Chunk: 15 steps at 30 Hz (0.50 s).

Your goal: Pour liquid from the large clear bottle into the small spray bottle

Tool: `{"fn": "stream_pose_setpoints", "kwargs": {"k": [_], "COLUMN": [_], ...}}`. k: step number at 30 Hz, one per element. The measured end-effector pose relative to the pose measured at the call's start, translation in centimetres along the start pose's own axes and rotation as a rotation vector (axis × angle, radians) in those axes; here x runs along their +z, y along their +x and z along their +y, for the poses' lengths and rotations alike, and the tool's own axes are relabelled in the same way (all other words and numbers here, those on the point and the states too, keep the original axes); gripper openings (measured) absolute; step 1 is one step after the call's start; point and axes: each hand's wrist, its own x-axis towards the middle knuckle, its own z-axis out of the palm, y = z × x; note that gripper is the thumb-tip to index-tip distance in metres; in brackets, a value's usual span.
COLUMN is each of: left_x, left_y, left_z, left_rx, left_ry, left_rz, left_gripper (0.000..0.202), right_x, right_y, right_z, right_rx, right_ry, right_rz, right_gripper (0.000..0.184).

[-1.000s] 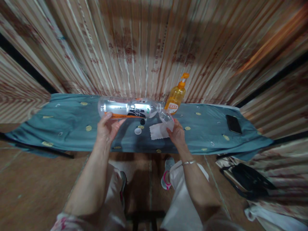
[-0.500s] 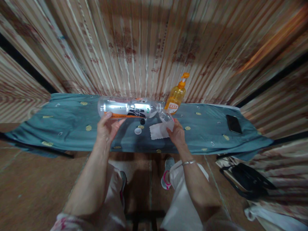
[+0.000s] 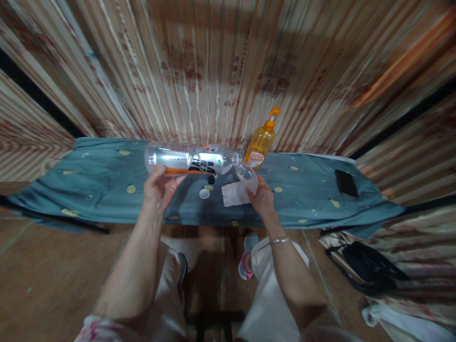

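Note:
My left hand (image 3: 159,188) grips a large clear plastic bottle (image 3: 188,160) with a black and orange label, held sideways above the table. Its open mouth points right and meets the mouth of a small clear bottle (image 3: 246,178), which my right hand (image 3: 262,198) holds tilted towards it. Below them, on the blue-green cloth (image 3: 107,187), lie a white cap (image 3: 204,193), a black cap (image 3: 211,179) and a white square napkin (image 3: 231,194).
An orange pump bottle (image 3: 261,141) stands at the back of the table against the striped curtain. A black phone (image 3: 346,184) lies at the table's right end. A dark bag (image 3: 366,268) sits on the floor to the right.

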Motion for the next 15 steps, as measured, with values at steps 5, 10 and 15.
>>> {"fn": "stream_pose_setpoints", "kwargs": {"k": [5, 10, 15], "left_x": [-0.01, 0.14, 0.34], "left_y": [0.01, -0.09, -0.17], "left_z": [0.02, 0.00, -0.03], "left_rx": [-0.005, -0.001, -0.001], "left_ry": [0.002, 0.006, 0.007], "left_rz": [-0.001, 0.009, 0.037], "left_gripper": [0.058, 0.057, 0.053], "right_x": [-0.26, -0.02, 0.21], "right_y": [0.03, 0.05, 0.00], "right_z": [-0.20, -0.01, 0.29], "right_rx": [0.022, 0.025, -0.004], "right_ry": [-0.015, -0.011, 0.006], "right_rz": [-0.033, -0.032, -0.013], "right_gripper": [0.064, 0.065, 0.066]}}
